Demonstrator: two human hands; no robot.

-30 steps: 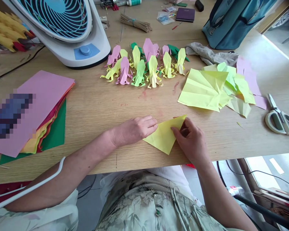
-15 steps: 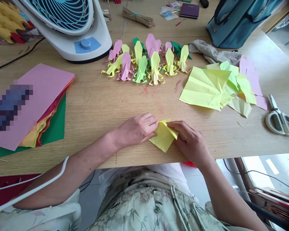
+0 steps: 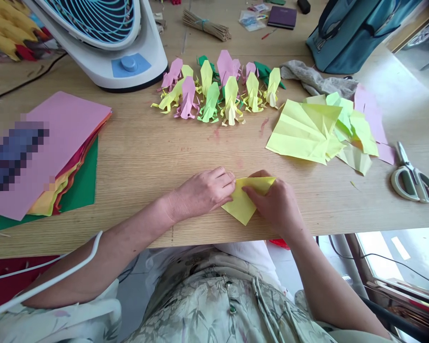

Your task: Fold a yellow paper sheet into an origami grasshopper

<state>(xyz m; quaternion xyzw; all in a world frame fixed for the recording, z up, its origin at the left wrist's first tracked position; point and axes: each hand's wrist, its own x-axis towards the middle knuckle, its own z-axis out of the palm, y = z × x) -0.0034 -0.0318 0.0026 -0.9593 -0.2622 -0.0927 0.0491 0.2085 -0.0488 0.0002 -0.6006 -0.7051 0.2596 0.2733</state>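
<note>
A folded piece of yellow paper (image 3: 243, 207) lies near the table's front edge, one corner pointing toward me. My left hand (image 3: 212, 190) is closed on its left side, fingertips pinching the upper left edge. On the right, my right hand (image 3: 273, 202) grips the paper's upper right part, thumb on top and fingers behind. A flap there reaches out to the right under the hand. Beyond the hands stand several folded paper figures (image 3: 230, 100) in yellow, pink and green.
Creased yellow sheets (image 3: 303, 131) and scissors (image 3: 414, 178) lie to the right. Coloured paper sheets (image 3: 67, 119) are stacked at left. A fan (image 3: 136, 71) stands behind them. Farther back are a grey cloth (image 3: 303, 76), a blue bag (image 3: 346, 43) and a bundle of sticks (image 3: 205, 25).
My right hand has shifted its hold, its thumb now on top of the paper. The upper right flap, folded inward before, now extends out to the right. My left hand has stayed put.
</note>
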